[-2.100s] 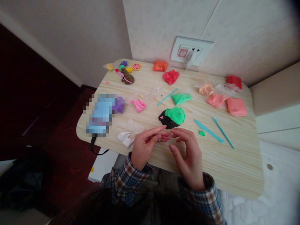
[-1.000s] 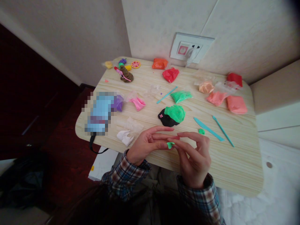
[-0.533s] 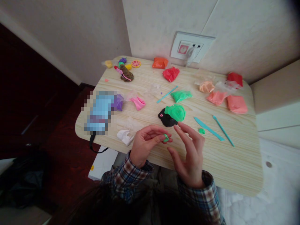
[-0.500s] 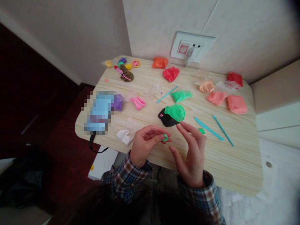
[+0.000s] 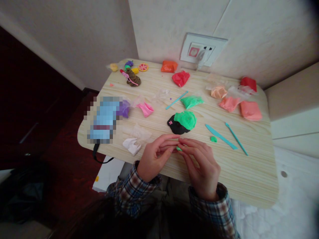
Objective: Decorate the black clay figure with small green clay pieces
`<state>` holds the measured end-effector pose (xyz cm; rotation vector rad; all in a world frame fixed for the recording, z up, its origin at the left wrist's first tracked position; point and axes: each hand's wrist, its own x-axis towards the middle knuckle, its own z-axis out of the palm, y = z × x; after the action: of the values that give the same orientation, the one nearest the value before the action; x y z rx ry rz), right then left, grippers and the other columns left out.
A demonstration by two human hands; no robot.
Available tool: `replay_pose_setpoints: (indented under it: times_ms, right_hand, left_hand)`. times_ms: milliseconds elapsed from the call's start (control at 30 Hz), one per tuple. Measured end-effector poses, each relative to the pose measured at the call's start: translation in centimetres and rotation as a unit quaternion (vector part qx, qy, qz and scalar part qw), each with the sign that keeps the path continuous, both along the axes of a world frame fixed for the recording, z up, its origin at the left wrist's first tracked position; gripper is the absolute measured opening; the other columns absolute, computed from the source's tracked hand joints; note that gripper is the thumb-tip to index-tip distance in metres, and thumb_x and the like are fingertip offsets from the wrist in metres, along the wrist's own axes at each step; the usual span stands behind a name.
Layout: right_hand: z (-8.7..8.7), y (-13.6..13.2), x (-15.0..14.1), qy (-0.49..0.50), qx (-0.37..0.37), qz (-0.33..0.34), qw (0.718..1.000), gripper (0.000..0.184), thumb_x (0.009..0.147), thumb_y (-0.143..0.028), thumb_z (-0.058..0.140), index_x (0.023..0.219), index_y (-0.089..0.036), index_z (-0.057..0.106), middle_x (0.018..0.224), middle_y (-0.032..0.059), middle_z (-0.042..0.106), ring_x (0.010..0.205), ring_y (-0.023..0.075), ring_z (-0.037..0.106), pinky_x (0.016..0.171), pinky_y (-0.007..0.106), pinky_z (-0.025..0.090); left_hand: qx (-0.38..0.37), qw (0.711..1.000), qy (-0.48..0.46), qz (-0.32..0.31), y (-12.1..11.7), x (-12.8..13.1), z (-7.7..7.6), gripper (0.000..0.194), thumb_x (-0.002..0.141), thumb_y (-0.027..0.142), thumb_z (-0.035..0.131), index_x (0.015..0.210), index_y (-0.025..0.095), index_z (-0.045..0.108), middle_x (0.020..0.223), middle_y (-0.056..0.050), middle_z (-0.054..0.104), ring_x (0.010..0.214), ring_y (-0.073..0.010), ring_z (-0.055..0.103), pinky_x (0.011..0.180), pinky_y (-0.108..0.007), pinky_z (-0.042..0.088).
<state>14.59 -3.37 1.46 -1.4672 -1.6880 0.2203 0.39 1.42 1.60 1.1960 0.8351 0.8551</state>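
Observation:
Between my two hands is a small piece of green clay [image 5: 178,148], mostly covered by fingertips. My left hand [image 5: 156,156] has its thumb and fingers closed at the left side of it. From the right, the thumb and fingers of my right hand [image 5: 202,162] pinch the same piece. Just beyond the fingers sits a black clay shape [image 5: 177,127] with a pink bow-like decoration, and a wrinkled green clay sheet [image 5: 188,120] lies over its right part. A small green lump [image 5: 213,139] rests on the table to the right of my right hand.
A flat blue clay knife [image 5: 220,136] and thin blue sticks lie on the table [image 5: 249,179]. Bags of clay spread around include a green bag [image 5: 191,101] and a pink bag [image 5: 146,109]. A brown coiled figure [image 5: 133,78] stands far left, near a blurred phone-like object [image 5: 106,116].
My right hand has moved left and closed its fingers onto the green clay piece, where only my left hand held it before. The view has shifted slightly.

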Motion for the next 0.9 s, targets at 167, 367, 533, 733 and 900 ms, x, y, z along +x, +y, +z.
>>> replay_pose_setpoints:
  times_ms: [167, 367, 533, 733, 900]
  right_hand:
    - [-1.0, -1.1, 2.2, -0.077, -0.034, 0.012, 0.996, 0.030, 0.087, -0.006, 0.047, 0.110, -0.019, 0.062, 0.112, 0.0069, 0.067, 0.108, 0.0193, 0.060, 0.091, 0.038, 0.047]
    - [-1.0, -2.2, 0.9, -0.228, -0.113, 0.135, 0.958, 0.050, 0.092, -0.011, 0.036, 0.142, -0.014, 0.030, 0.142, 0.0114, 0.041, 0.132, 0.0214, 0.037, 0.105, 0.044, 0.040]
    - [-1.0, -3.0, 1.6, -0.262, -0.114, 0.169, 0.943, 0.056, 0.094, -0.017, 0.036, 0.146, -0.014, 0.017, 0.146, 0.0125, 0.033, 0.134, 0.0214, 0.032, 0.104, 0.043, 0.042]
    - [-1.3, -3.2, 1.3, -0.270, -0.112, 0.157, 0.943, 0.059, 0.094, -0.020, 0.036, 0.147, -0.012, 0.012, 0.146, 0.0130, 0.031, 0.136, 0.0225, 0.028, 0.104, 0.044, 0.042]
    - [-1.5, -2.3, 1.1, -0.259, -0.112, 0.167, 0.945, 0.058, 0.094, -0.020, 0.036, 0.146, -0.011, 0.015, 0.147, 0.0139, 0.030, 0.137, 0.0237, 0.024, 0.105, 0.047, 0.039]
  left_hand:
    - [0.075, 0.995, 0.037, 0.060, 0.1, -0.8, -0.3, 0.019, 0.088, 0.015, 0.048, 0.101, 0.014, 0.063, 0.100, -0.007, 0.069, 0.092, -0.0168, 0.067, 0.087, -0.030, 0.055]
    - [0.107, 0.988, 0.077, 0.084, 0.0, -1.0, -0.2, 0.020, 0.089, 0.017, 0.047, 0.091, 0.015, 0.066, 0.090, -0.005, 0.071, 0.082, -0.0159, 0.068, 0.078, -0.028, 0.057]
    - [0.114, 0.984, 0.076, 0.115, -0.1, -1.1, -0.2, 0.019, 0.089, 0.018, 0.047, 0.088, 0.016, 0.066, 0.086, -0.003, 0.071, 0.074, -0.0141, 0.069, 0.071, -0.026, 0.057]
    - [0.126, 0.980, 0.081, 0.132, -0.1, -1.1, -0.2, 0.019, 0.088, 0.017, 0.047, 0.086, 0.015, 0.065, 0.084, -0.003, 0.070, 0.069, -0.0133, 0.069, 0.066, -0.024, 0.055]
    - [0.137, 0.976, 0.079, 0.147, -0.1, -1.2, -0.3, 0.020, 0.089, 0.016, 0.046, 0.085, 0.016, 0.065, 0.081, -0.002, 0.069, 0.067, -0.0116, 0.067, 0.065, -0.022, 0.053]
